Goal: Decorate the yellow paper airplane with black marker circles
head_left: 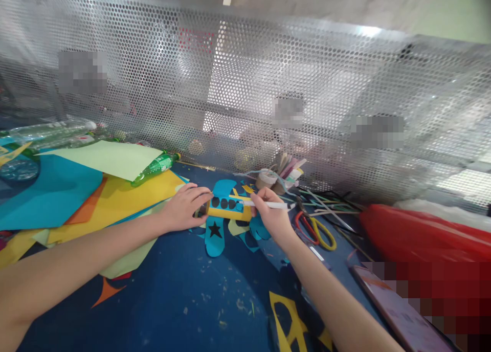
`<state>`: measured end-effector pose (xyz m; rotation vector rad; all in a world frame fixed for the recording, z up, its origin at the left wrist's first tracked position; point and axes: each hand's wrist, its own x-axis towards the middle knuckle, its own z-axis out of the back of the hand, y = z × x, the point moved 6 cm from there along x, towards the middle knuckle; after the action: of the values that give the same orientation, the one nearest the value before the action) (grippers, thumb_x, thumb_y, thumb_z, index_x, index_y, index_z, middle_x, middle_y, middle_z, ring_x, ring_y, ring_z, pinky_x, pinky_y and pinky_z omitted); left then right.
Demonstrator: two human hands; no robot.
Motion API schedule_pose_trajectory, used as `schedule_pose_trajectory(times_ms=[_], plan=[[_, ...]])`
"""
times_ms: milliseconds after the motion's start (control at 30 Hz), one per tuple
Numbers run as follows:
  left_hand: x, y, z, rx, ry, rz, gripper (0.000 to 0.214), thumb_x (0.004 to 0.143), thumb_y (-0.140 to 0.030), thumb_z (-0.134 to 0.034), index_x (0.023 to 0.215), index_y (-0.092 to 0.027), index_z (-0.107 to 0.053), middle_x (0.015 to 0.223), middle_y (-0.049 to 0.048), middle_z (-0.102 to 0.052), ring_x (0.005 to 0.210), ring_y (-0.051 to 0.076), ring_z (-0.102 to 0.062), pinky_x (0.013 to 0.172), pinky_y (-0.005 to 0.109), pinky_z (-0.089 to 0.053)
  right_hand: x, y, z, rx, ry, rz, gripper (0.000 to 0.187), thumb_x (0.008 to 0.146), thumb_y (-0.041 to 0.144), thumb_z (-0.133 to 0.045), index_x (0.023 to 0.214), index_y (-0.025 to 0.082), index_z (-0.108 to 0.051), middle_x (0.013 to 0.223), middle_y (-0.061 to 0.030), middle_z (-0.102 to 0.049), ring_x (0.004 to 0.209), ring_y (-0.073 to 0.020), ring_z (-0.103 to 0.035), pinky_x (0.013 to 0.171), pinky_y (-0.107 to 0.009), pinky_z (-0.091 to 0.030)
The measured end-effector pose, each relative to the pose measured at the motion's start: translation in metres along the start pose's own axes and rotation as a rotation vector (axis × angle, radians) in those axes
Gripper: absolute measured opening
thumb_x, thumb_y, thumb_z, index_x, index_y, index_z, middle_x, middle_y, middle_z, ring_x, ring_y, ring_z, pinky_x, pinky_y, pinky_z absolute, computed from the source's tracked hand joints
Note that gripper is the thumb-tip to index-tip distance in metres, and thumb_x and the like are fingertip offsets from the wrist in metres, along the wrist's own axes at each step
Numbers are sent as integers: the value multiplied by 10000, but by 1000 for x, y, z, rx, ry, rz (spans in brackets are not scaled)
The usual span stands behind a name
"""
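Cup (282, 185): stands near the perforated metal screen (245, 81), packed with slender, leaning sticks too small to name.
Green bottle (159, 165): lies on its side, contents unclear.
Toy plane (230, 215): lies on the blue table (172, 301) between both hands, long axis left to right, winged end pointing left.
Left hand (187, 206): curls fingers and thumb around the toy plane's left end.
Right hand (271, 212): pinches a white pen (276, 205), tip towards the dotted blue strip (227, 203).

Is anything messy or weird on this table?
Yes, a bit messy: pale bits are scattered over the blue table, and yellow paper with cut-out holes lies near the front, like leftovers. The yellow-and-blue craft shows no obvious damage.
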<state>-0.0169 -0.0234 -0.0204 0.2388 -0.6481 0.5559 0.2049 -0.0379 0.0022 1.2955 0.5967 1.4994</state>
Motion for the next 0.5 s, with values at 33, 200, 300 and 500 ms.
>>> schedule_pose_trajectory(times_ms=[33,200,300,500], plan=[[0,0,0,2,-1,-1,423,819,-310,-573,1225,-190,-552,1258,77,-598,1137,248,-549,1094,442,-326,0,0,0,-6,2,2,290,819,376,-580,605,247,-432,441,57,-534,464,-137,-457,535,-262,-343],[0,-1,1,12,1,-5,420,828,-315,-565,1226,-182,-550,1252,77,-601,1132,244,-550,1096,430,-325,1,-1,0,-6,8,-4,284,816,366,-577,608,246,-426,435,58,-532,452,-133,-457,519,-259,-338],[1,-1,2,10,6,-4,422,826,-313,-565,1226,-179,-550,1250,79,-603,1133,244,-550,1092,429,-330,1,-1,-1,-16,22,-7,279,815,358,-567,604,246,-423,429,58,-531,451,-134,-460,525,-260,-352],[1,-1,1,13,-7,-13,421,826,-316,-563,1224,-178,-552,1247,83,-605,1135,246,-551,1089,435,-337,1,-2,1,-19,4,-13,277,816,336,-563,594,249,-421,424,60,-530,450,-133,-448,523,-263,-342]])
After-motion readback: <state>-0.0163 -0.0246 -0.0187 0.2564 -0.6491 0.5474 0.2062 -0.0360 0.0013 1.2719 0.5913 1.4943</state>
